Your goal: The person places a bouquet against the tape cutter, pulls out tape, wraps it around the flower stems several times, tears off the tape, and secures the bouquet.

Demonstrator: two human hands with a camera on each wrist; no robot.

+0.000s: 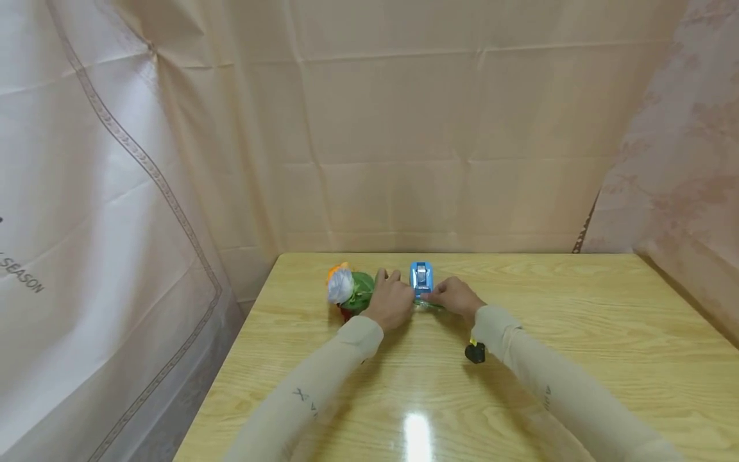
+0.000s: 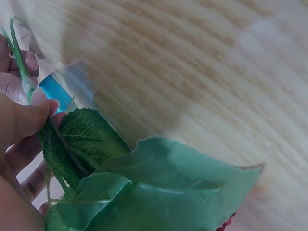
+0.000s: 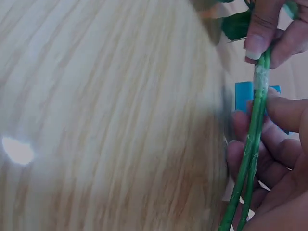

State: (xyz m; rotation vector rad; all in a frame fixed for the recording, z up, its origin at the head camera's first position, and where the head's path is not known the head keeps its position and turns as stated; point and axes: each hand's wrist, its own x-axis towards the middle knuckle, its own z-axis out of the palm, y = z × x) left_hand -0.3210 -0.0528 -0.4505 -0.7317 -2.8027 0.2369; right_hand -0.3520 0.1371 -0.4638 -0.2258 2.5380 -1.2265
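Observation:
A bunch of artificial flowers lies sideways between the hands, with a pale white bloom (image 1: 341, 286), an orange one and some red at the left. My left hand (image 1: 392, 304) pinches the green stems just below the leaves (image 2: 159, 178), thumb on top. Farther down, my right hand (image 1: 458, 298) holds the stems (image 3: 252, 144) between thumb and curled fingers. Clear tape (image 3: 261, 76) wraps the stems between the two grips. Right behind the stems stands a blue tape dispenser (image 1: 421, 277), partly covered by fingers in both wrist views.
A small black and yellow object (image 1: 475, 352) rests on the wooden table (image 1: 323, 385) below the right wrist, partly behind the sleeve. Hanging cloth (image 1: 392, 141) borders the table at the back and on both sides. Light glares off the table's front.

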